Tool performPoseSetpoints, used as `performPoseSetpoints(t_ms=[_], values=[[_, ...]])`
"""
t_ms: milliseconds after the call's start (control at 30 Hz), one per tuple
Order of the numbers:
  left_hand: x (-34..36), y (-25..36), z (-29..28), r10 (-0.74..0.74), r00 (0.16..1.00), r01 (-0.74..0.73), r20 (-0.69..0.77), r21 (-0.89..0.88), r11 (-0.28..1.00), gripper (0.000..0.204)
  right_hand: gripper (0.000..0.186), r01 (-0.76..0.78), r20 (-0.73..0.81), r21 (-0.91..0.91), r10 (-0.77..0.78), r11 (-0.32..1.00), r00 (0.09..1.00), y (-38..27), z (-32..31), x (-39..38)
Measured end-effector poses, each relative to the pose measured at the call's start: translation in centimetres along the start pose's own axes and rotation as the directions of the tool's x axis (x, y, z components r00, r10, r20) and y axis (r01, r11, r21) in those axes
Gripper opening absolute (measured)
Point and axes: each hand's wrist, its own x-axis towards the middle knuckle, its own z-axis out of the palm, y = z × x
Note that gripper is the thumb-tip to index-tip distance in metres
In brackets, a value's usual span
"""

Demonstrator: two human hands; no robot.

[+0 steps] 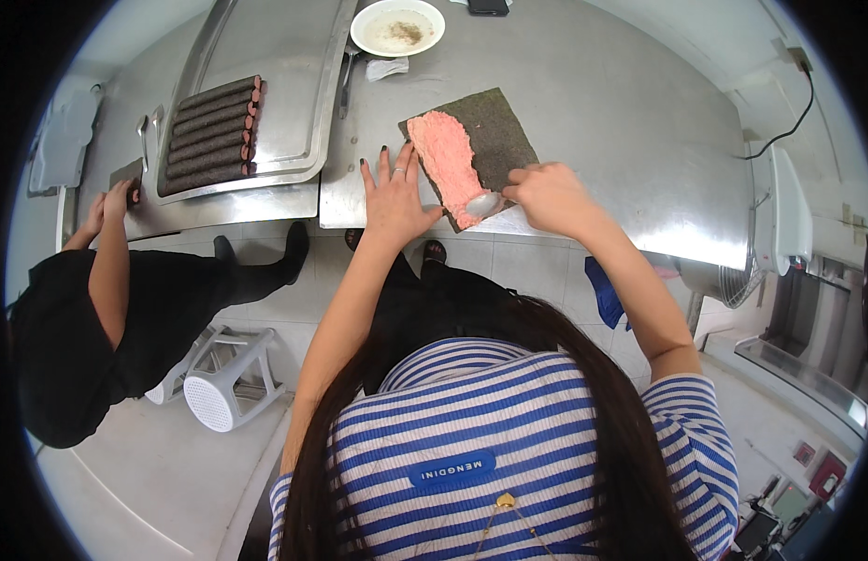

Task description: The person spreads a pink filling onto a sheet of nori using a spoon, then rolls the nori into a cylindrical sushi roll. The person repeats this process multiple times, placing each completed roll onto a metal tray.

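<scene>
A dark green nori sheet (505, 131) lies tilted on the steel table in front of me. Pink minced filling (443, 154) covers its left part in a thick band from the far corner to the near edge. My right hand (551, 198) is closed around the handle of a spoon (486, 205), whose bowl rests against the near end of the filling. Most of the handle is hidden by my fingers. My left hand (398, 201) lies flat with fingers spread, at the sheet's left edge.
A steel tray (289, 140) at left holds several nori rolls (209, 131) with pink ends. Beyond the sheet stand a white bowl (397, 28) of cloudy liquid, a crumpled tissue (387, 68) and a dark utensil (347, 82). Another person's hands (114, 201) work at far left, near white stools (223, 379).
</scene>
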Motion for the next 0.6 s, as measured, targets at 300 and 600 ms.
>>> performPoseSetpoints(t_ms=[300,600], values=[[0.1,0.0,-0.3,-0.001,0.999,0.001,0.042,-0.010,1.000,0.096,0.018,-0.457,-0.108,0.080,0.464,0.886,0.879,-6.4,5.2,-3.6],[0.3,0.2,-0.8,-0.023,0.999,0.026,0.037,-0.081,0.996,0.095,0.021,-0.415,-0.056,0.205,0.434,0.886,0.899,-8.3,4.4,-2.8]])
